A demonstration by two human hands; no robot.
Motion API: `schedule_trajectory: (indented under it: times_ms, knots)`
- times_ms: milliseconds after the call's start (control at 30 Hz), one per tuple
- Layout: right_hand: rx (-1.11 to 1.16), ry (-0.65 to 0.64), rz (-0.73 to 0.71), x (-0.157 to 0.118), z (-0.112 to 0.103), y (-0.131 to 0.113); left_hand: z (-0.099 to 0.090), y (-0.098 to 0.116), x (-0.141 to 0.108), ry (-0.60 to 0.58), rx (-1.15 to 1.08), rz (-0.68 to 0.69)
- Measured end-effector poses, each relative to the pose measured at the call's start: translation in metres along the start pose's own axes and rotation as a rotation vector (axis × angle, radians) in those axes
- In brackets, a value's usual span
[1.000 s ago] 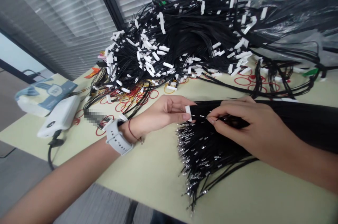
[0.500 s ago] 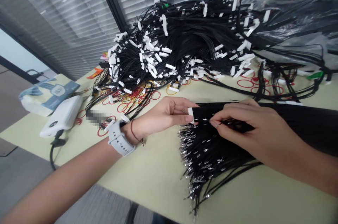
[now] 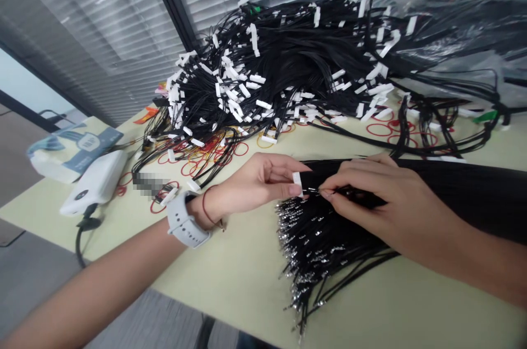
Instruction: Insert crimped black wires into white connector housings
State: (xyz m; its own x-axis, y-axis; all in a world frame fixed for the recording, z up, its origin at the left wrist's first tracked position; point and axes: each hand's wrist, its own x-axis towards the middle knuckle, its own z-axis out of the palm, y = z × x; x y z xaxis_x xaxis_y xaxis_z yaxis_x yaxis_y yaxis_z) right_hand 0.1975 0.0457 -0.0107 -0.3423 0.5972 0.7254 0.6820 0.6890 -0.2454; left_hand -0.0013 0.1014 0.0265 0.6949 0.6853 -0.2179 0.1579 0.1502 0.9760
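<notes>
Between the thumb and fingers of my left hand (image 3: 267,181) is a small white connector housing (image 3: 297,183), held upright above the table. My right hand (image 3: 370,195) pinches a thin black wire (image 3: 316,191) close behind its metal terminal, and the tip points at the housing. Whether the tip touches the housing I cannot tell. Below and behind both hands spreads a thick bundle of black wires (image 3: 329,245), their bare silver terminals fanned out toward the left. The far end of the bundle runs off to the right.
A big heap of black cables with white connectors (image 3: 296,58) lies along the back by the blinds. Red rubber bands (image 3: 382,129) are scattered around it. At left are a white power bank (image 3: 96,184) with a black cable and a tissue pack (image 3: 76,148). Plastic bags (image 3: 465,36) lie back right.
My right hand has moved slightly left, bringing the wire's terminal closer to the white housing. My left hand keeps its hold on the housing. The whole view has shifted a little.
</notes>
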Motion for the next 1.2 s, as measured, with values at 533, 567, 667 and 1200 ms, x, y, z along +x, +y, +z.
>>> schedule_trajectory:
  times_ms: [533, 567, 667, 1200]
  knots:
    - [-0.022, -0.021, -0.053, -0.004, 0.006, 0.0, 0.008, 0.001, -0.003, 0.099, 0.035, -0.029]
    - [-0.016, -0.023, -0.049, -0.004, 0.006, 0.0, 0.009, 0.002, -0.003, 0.103, 0.028, -0.034]
    - [0.019, -0.05, -0.025, -0.004, 0.007, 0.0, 0.01, 0.002, -0.002, 0.105, 0.007, -0.045]
    - [0.084, -0.052, -0.016, -0.001, 0.006, -0.003, 0.019, 0.0, -0.004, 0.119, -0.078, -0.023]
